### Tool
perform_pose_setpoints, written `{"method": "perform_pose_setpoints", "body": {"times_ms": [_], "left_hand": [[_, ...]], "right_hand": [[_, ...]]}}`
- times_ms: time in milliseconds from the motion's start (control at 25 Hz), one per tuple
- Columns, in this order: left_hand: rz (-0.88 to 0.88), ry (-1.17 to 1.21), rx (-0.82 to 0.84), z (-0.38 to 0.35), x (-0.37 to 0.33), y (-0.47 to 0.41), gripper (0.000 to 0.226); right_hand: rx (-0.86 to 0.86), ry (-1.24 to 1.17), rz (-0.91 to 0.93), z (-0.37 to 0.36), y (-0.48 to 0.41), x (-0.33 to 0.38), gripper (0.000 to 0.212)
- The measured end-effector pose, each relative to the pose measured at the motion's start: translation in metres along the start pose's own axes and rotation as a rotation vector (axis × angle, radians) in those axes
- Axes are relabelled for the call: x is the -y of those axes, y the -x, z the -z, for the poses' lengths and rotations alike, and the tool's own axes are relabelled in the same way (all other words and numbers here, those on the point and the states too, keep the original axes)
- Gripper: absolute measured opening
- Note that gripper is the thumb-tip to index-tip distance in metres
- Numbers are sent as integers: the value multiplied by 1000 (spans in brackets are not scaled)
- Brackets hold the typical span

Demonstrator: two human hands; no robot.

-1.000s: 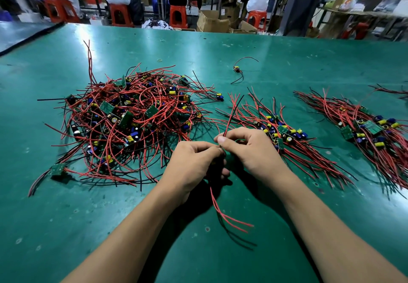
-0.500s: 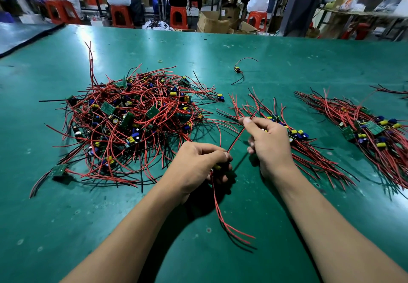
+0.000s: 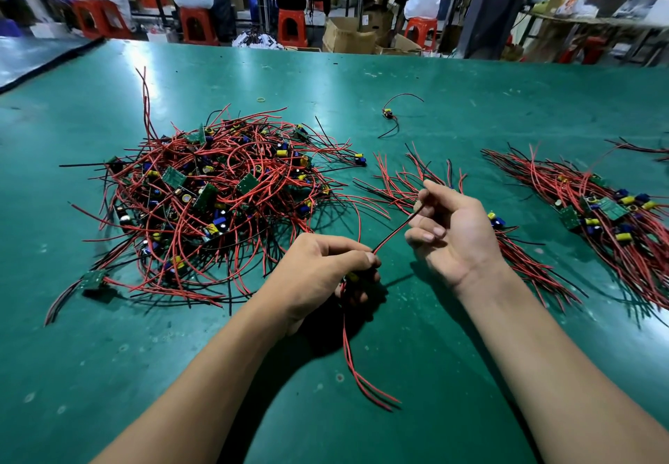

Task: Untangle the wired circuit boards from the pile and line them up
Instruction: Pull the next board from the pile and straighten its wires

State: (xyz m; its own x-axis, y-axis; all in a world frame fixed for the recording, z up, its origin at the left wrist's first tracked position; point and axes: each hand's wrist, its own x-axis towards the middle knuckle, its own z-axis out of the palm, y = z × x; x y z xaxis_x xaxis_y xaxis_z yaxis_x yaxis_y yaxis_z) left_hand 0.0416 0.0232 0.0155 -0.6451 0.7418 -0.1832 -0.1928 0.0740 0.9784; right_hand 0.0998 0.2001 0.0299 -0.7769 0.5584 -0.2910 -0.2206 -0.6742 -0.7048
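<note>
mid-untangle, one wired circuit board (image 3: 353, 277) gripped in the clenched left hand (image 3: 318, 271) near centre, just right of the pile (image 3: 217, 192), its lead (image 3: 392, 233) pinched taut by the right hand (image 3: 456, 235), red tails hanging near. next likely calls for laying it beside the lined-up row (image 3: 402, 181) under the right hand, leads parallel, clear of pile strands arcing close. bare tabletop (image 3: 434, 355) near and far, second row (image 3: 608, 217) further right, far edge well apart.
</note>
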Motion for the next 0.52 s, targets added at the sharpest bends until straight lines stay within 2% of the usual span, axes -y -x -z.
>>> {"method": "perform_pose_setpoints", "body": {"times_ms": [80,280,360,440,520], "left_hand": [[0,-5,-6,0,1,-1,11],[13,41,-28,0,0,1,13],[2,59,-29,-1,0,1,15],[-12,80,-30,0,0,1,20],[-27,75,-29,1,0,2,21]], "right_hand": [[11,37,13,1,1,-1,32],[17,466,318,5,1,-12,26],[130,649,306,6,5,-17,23],[279,822,218,6,12,-24,24],[352,868,135,6,17,-30,26]]}}
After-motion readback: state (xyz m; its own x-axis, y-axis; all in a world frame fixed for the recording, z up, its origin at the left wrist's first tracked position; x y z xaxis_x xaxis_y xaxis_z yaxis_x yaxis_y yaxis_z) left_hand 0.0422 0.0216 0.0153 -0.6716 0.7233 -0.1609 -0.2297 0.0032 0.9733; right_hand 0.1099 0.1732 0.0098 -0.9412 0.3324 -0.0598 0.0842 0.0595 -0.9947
